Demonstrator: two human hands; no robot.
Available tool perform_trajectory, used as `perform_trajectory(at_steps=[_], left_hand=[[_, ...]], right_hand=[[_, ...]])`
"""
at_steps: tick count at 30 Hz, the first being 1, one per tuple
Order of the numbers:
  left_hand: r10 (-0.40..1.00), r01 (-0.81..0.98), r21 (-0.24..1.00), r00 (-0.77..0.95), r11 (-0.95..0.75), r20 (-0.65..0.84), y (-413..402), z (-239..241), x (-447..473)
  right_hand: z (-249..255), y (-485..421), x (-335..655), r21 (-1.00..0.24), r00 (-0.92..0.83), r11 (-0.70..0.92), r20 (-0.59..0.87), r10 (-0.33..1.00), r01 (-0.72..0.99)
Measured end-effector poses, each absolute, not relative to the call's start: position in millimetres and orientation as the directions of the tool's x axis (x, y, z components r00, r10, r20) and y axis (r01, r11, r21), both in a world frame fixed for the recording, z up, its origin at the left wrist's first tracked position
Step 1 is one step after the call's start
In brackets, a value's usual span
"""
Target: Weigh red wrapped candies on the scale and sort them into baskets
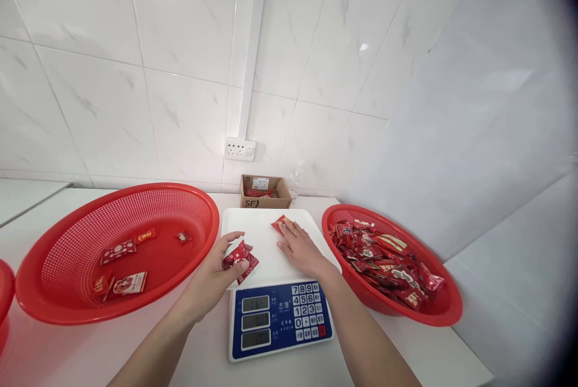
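A blue electronic scale (280, 318) with a white weighing tray (266, 242) stands in front of me. My left hand (217, 275) is closed on a few red candy packets (241, 259) at the tray's left edge. My right hand (300, 248) lies flat on the tray with fingers stretched out, its fingertips touching a single red packet (280, 222). To the left is a large red basket (118, 248) holding several packets. Another red basket (392, 266) on the right is heaped with red packets.
A small open cardboard box (265, 192) stands against the tiled wall behind the scale, below a wall socket (240, 148). A further red rim (4, 291) shows at the far left edge. The white counter ends just right of the right basket.
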State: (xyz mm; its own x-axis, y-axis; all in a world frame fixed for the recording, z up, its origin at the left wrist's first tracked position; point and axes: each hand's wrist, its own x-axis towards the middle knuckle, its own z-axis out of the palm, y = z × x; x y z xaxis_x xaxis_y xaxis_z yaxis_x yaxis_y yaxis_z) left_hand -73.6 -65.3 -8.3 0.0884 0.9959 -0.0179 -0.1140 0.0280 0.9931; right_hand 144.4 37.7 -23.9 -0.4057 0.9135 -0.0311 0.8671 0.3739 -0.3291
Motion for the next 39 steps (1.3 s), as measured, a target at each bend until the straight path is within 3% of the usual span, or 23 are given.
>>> perform_trajectory(at_steps=[3, 6, 8, 10, 13, 20, 34, 39], left_hand=[[0.995, -0.124, 0.992, 0.1, 0.027, -0.014, -67.3, -5.4, -71.6], [0.994, -0.135, 0.991, 0.104, 0.025, -0.011, -68.8, -1.7, -69.2], [0.995, -0.125, 0.992, 0.096, 0.021, -0.009, -69.3, -0.4, -67.8], [0.995, -0.127, 0.992, 0.1, 0.012, 0.0, -69.6, -0.4, -66.3], [0.99, -0.171, 0.985, 0.14, 0.008, 0.016, -70.5, -1.8, -63.3], [0.98, -0.144, 0.987, 0.175, -0.066, 0.091, -71.6, -3.4, -61.0], [0.984, -0.072, 0.991, 0.133, -0.109, 0.118, -70.5, 0.6, -65.8], [0.963, -0.074, 0.993, 0.247, -0.093, 0.108, -70.1, 0.8, -66.1]], right_hand=[[-22.1, 37.4, 142.1, -0.363, -0.391, 0.365, 0.0, 0.92, 0.858], [-17.3, 23.3, 135.8, -0.496, -0.378, 0.408, 0.165, 0.911, 0.767], [-13.1, 5.8, 128.7, -0.658, -0.392, 0.436, 0.226, 0.892, 0.614], [-10.2, -13.5, 120.5, -0.837, -0.456, 0.366, 0.162, 0.875, 0.406], [-10.4, -35.1, 110.3, -0.965, -0.54, 0.201, 0.081, 0.838, 0.167], [-14.0, -41.8, 107.9, -0.986, -0.412, 0.131, 0.078, 0.908, 0.103], [-6.2, -46.5, 112.8, -0.983, -0.395, 0.134, 0.075, 0.916, 0.125], [-2.0, -49.4, 113.2, -0.976, -0.392, 0.139, 0.064, 0.918, 0.166]])
